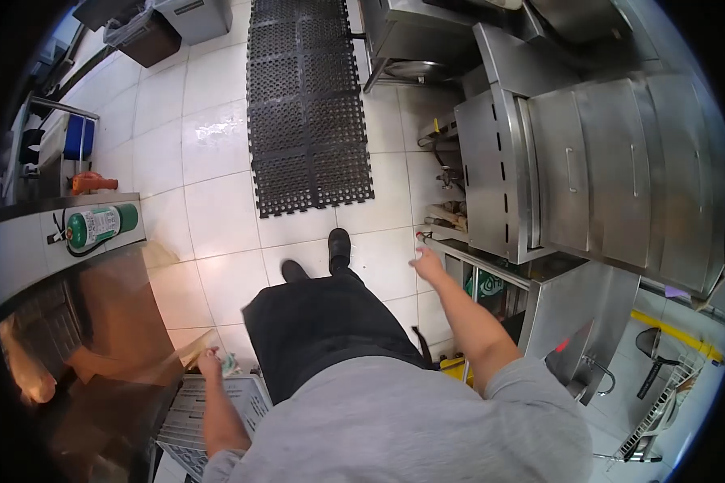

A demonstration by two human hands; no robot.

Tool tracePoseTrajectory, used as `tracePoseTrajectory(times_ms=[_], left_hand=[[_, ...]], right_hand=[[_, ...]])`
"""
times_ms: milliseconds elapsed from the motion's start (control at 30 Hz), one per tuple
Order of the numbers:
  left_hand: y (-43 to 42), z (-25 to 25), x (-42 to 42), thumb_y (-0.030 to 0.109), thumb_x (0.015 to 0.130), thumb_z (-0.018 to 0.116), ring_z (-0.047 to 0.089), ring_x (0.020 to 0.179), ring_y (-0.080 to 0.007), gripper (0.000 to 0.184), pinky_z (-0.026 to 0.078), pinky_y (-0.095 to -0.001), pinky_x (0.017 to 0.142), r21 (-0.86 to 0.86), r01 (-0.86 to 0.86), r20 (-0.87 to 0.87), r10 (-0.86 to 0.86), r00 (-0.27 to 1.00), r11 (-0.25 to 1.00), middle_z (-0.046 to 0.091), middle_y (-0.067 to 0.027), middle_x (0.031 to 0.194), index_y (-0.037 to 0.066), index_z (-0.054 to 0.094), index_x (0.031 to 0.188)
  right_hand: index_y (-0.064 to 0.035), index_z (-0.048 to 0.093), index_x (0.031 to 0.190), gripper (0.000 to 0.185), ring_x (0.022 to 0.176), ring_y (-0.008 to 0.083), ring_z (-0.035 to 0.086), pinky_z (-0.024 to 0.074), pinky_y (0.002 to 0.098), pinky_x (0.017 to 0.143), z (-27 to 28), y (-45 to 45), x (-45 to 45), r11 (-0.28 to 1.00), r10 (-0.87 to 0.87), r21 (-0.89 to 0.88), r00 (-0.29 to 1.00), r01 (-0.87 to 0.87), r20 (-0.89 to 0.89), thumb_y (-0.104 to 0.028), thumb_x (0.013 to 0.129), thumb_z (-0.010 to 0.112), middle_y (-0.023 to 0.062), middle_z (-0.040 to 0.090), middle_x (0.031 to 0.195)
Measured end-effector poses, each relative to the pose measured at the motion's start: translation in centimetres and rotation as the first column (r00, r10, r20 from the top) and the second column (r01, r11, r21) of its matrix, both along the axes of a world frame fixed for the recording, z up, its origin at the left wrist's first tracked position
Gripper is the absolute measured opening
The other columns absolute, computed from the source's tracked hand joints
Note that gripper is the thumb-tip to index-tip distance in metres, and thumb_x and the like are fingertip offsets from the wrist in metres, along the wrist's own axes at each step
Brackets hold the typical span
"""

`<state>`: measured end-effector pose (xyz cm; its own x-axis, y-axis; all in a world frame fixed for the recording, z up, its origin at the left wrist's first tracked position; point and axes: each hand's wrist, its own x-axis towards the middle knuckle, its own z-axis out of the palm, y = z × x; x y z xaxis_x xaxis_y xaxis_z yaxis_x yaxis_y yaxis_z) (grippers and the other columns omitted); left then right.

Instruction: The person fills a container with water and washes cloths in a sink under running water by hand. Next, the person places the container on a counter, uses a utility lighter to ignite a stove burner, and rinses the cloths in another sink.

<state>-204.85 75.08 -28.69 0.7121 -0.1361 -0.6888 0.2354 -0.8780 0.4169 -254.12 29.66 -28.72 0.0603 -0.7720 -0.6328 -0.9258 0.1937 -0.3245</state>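
My left hand (209, 364) hangs at my left side with its fingers closed. It holds a crumpled tan and pale green item (230, 365), possibly a wrapper or cloth; its kind is unclear. Just below this hand stands a light grey slatted crate (209, 414). My right hand (428, 264) is stretched forward on the other side, fingers loosely curled and apart, with nothing visible in it. Close to it is the end of a metal rail (475, 262) along a steel counter.
A black perforated mat (308, 121) lies ahead on white tiles. Steel drawers (596, 173) and a steel sink unit (580, 314) line the right. A green extinguisher (101, 225) and a brown reflective surface (113, 322) are at left. Bins (145, 36) stand far left.
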Motion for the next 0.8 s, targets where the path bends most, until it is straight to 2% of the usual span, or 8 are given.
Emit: tracePoseTrajectory(times_ms=[267,367,400,433,500,533,600,800], left_hand=[[-10.4,-3.7,2.1,0.005,0.086,0.044,0.046,0.053,-0.0143,0.023,0.042,-0.0306,0.048,-0.114,0.152,-0.189,-0.172,0.967,0.982,0.050,-0.0043,0.061,0.003,0.065,0.079],[-17.2,-4.7,7.4,0.001,0.080,0.045,0.048,0.055,-0.0157,0.021,0.044,-0.0320,0.049,-0.216,0.694,0.279,-0.637,0.718,0.687,0.053,-0.0057,0.064,0.005,0.066,0.080],[-20.4,-4.2,8.5,0.001,0.071,0.052,0.055,0.064,-0.0186,0.019,0.048,-0.0332,0.058,-0.199,0.275,-0.097,-0.298,0.950,0.941,0.059,-0.0079,0.073,0.006,0.066,0.082],[-22.5,-3.0,9.6,0.004,0.065,0.059,0.059,0.076,-0.0216,0.020,0.049,-0.0343,0.071,0.019,0.740,0.278,-0.715,0.641,0.672,0.062,-0.0073,0.083,0.010,0.067,0.083],[-27.7,-0.6,12.1,0.008,0.063,0.064,0.060,0.084,-0.0231,0.024,0.047,-0.0347,0.081,0.048,0.848,0.355,-0.802,0.480,0.529,0.063,-0.0080,0.089,0.015,0.068,0.085],[-29.1,-1.2,12.9,0.009,0.069,0.060,0.060,0.084,-0.0244,0.019,0.048,-0.0343,0.078,-0.003,0.821,0.407,-0.749,0.523,0.571,0.063,-0.0093,0.089,0.016,0.068,0.085],[-34.2,5.5,12.6,0.008,0.076,0.052,0.060,0.082,-0.0258,0.019,0.048,-0.0351,0.076,-0.127,0.290,-0.051,-0.299,0.953,0.948,0.064,-0.0109,0.086,0.016,0.068,0.082],[-34.7,4.4,12.4,0.017,0.084,0.047,0.060,0.075,-0.0268,0.021,0.048,-0.0379,0.071,-0.059,0.600,0.221,-0.575,0.787,0.798,0.064,-0.0122,0.080,0.016,0.068,0.082]], right_hand=[[-0.0062,0.054,0.112,0.046,0.105,0.0298,0.052,0.0419,0.0360,0.090,5.0,-6.0,9.8,0.982,0.176,-0.080,0.983,-0.172,0.052,-0.023,0.071,0.067,0.0177,0.055,0.112],[-0.0052,0.052,0.116,0.051,0.113,0.0330,0.045,0.0370,0.0383,0.096,8.2,-5.5,9.7,0.942,0.314,-0.146,0.948,-0.303,0.053,-0.023,0.070,0.068,0.0185,0.047,0.123],[-0.0038,0.053,0.116,0.052,0.113,0.0333,0.045,0.0367,0.0392,0.096,9.7,-5.7,9.2,0.942,0.259,-0.226,0.966,-0.248,0.020,-0.023,0.070,0.068,0.0188,0.049,0.122],[-0.0023,0.055,0.113,0.049,0.113,0.0333,0.046,0.0365,0.0400,0.096,9.3,-7.3,8.5,0.939,0.206,-0.278,0.978,-0.202,-0.013,-0.022,0.070,0.066,0.0191,0.051,0.119],[-0.0001,0.054,0.111,0.050,0.107,0.0315,0.050,0.0398,0.0381,0.092,16.2,-11.8,10.2,0.965,-0.042,-0.258,0.999,0.038,-0.010,-0.010,0.064,0.067,0.0183,0.052,0.116],[-0.0001,0.052,0.114,0.054,0.103,0.0310,0.051,0.0418,0.0376,0.089,15.2,-13.5,8.2,0.915,-0.144,-0.371,0.987,0.158,0.067,-0.001,0.061,0.065,0.0185,0.049,0.117],[-0.0021,0.041,0.126,0.060,0.113,0.0336,0.045,0.0378,0.0406,0.095,11.8,-17.9,3.3,0.784,-0.348,-0.573,0.933,0.238,-0.089,-0.002,0.070,0.063,0.0176,0.044,0.125],[-0.0076,0.030,0.134,0.061,0.119,0.0312,0.040,0.0386,0.0448,0.096,10.9,-25.1,0.3,0.773,-0.611,-0.530,0.635,0.349,-0.473,-0.007,0.080,0.058,0.0138,0.030,0.138]])
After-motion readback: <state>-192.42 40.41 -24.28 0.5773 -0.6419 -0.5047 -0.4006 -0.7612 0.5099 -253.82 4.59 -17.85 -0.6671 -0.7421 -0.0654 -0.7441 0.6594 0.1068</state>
